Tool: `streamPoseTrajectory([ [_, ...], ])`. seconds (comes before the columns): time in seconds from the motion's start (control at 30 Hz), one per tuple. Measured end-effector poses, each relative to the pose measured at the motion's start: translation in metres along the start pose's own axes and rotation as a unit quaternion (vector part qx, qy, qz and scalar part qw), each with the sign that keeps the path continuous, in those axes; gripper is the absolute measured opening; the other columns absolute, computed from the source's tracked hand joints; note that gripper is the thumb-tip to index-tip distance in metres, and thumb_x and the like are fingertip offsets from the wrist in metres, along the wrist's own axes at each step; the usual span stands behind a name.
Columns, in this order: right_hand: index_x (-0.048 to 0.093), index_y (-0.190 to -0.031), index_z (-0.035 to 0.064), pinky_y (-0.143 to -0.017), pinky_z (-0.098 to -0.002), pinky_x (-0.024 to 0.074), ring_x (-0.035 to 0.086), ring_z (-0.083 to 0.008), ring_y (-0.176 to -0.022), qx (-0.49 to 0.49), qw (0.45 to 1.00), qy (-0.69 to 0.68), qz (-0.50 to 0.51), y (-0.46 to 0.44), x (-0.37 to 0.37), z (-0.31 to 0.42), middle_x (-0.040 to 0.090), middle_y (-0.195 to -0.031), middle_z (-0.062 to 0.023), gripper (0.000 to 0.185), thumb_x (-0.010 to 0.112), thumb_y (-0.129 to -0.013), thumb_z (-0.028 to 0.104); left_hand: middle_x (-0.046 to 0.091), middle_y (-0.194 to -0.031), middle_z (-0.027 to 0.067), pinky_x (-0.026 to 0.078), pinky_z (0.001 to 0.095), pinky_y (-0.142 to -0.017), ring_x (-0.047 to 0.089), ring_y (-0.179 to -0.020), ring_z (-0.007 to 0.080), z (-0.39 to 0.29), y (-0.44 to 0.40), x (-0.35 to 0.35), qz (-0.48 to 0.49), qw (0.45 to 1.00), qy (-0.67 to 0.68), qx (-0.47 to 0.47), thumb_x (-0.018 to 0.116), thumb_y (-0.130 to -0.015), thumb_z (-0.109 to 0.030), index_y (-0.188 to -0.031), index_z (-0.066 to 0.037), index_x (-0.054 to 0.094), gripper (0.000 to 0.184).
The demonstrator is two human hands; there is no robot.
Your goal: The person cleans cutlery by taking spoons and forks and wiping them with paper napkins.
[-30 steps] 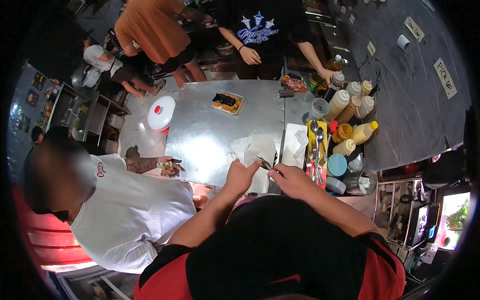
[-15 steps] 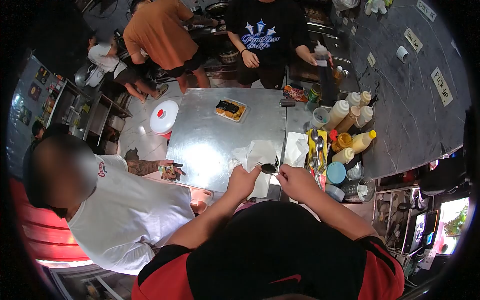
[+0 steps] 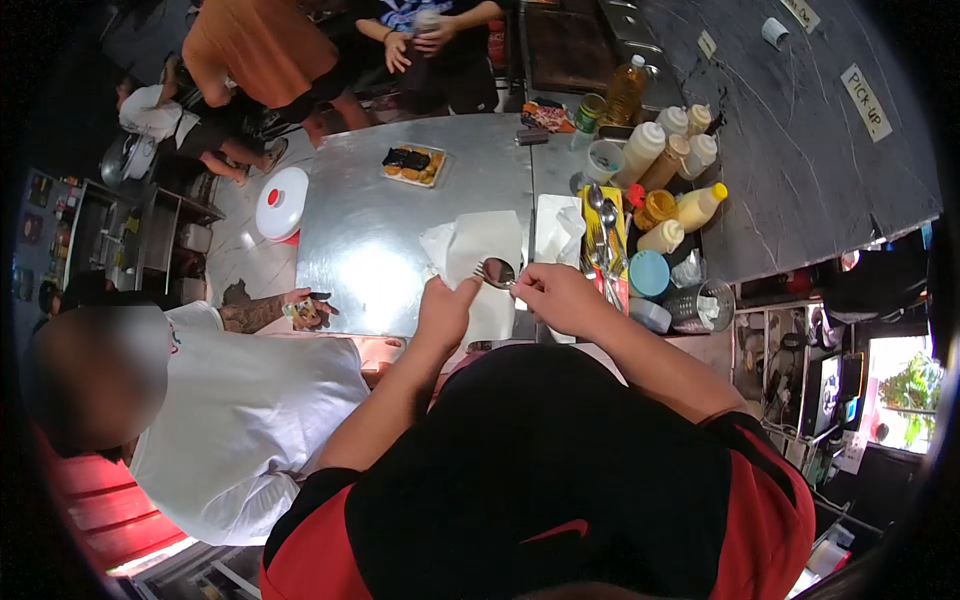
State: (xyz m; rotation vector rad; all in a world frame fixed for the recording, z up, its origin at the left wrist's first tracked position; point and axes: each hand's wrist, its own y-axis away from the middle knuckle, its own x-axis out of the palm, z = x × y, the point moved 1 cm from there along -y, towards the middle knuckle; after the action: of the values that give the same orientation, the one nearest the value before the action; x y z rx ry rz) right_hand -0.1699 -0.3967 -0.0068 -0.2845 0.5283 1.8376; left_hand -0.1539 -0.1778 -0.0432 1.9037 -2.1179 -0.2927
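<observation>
Over the near edge of the metal table (image 3: 340, 220), my left hand (image 3: 447, 312) is closed on a fork (image 3: 480, 270), whose tines poke out past the thumb. My right hand (image 3: 556, 296) pinches a spoon (image 3: 498, 272), its dark bowl beside the tines. White paper sheets (image 3: 484, 245) lie on the table just beyond both hands. To the right of them rests a folded white napkin (image 3: 558, 229), next to a yellow tray (image 3: 617, 245) holding several spoons and forks.
A food tray (image 3: 414, 165) sits farther back. Several sauce bottles (image 3: 642, 152) and a wire basket (image 3: 702, 306) stand at right. A person in white (image 3: 250, 420) is at left, with a tattooed hand by the table; others stand at the far side.
The view has shifted, so the table sits higher and further left. The spoon's bowl has turned more into view. The person across the table has lifted a bottle and drawn it in toward the body.
</observation>
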Motion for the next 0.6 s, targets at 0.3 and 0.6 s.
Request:
streamPoseTrajectory([
  [0.3, 0.063, -0.103, 0.0052, -0.053, -0.0269, 0.0477, 0.063, -0.0104, -0.058, 0.092, 0.978, -0.163, 0.091, 0.002, -0.007, -0.009, 0.066, -0.078, -0.0024, 0.02, 0.067, -0.105, 0.025, 0.07, -0.12, 0.0193, 0.061, 0.0445, -0.094, 0.073, -0.103, 0.0333, -0.006, 0.002, -0.023, 0.049, 0.954, 0.264, -0.134, 0.054, -0.09, -0.013, -0.133, 0.008, 0.058, 0.048],
  [0.6, 0.064, -0.099, 0.0028, -0.051, -0.0289, 0.048, 0.059, -0.0109, -0.056, 0.064, 0.972, -0.191, 0.12, 0.005, -0.011, 0.003, 0.069, -0.079, -0.0036, 0.022, 0.069, -0.102, 0.024, 0.062, -0.139, 0.0247, 0.052, 0.0523, -0.113, 0.065, -0.127, 0.0417, -0.002, -0.002, -0.044, 0.242, 0.899, 0.338, -0.137, 0.051, -0.076, -0.011, -0.149, 0.012, 0.044, 0.078],
])
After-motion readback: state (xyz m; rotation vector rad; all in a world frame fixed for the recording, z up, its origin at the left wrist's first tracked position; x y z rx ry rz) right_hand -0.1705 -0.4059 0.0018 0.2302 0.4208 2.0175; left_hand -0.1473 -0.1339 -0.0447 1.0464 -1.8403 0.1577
